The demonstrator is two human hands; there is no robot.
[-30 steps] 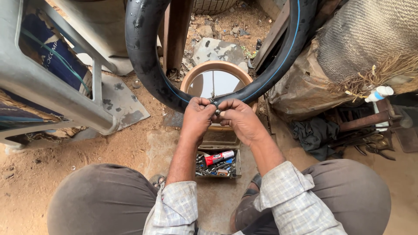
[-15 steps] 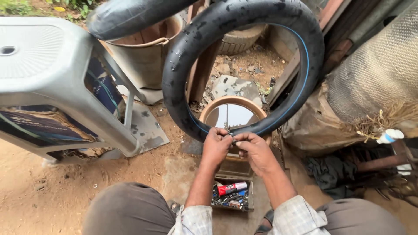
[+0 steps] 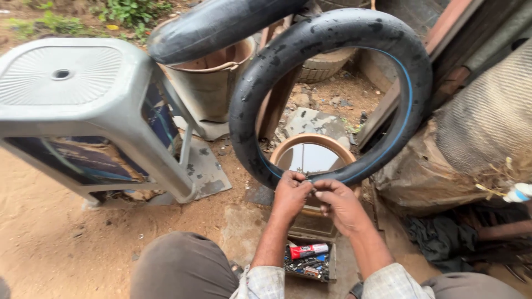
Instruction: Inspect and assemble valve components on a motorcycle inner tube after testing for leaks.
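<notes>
Both hands pinch the black inner tube [image 3: 327, 88]

Left hand [image 3: 291, 194] and right hand [image 3: 339, 202] closed on its lower edge; water basin [image 3: 310, 155] behind; small tool tray [image 3: 308, 261] below; grey stool [image 3: 83, 105] to left.

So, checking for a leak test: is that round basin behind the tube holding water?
Full: the round basin shows a flat reflective surface inside its brown rim, behind the black inner tube.

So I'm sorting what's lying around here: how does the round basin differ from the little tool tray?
The basin is round with a tan rim and holds water; the tool tray is small, rectangular, and holds metal bits and a red tube. The basin lies beyond both hands; the tray lies between the forearms. Both sit on the dirt ground.
</notes>
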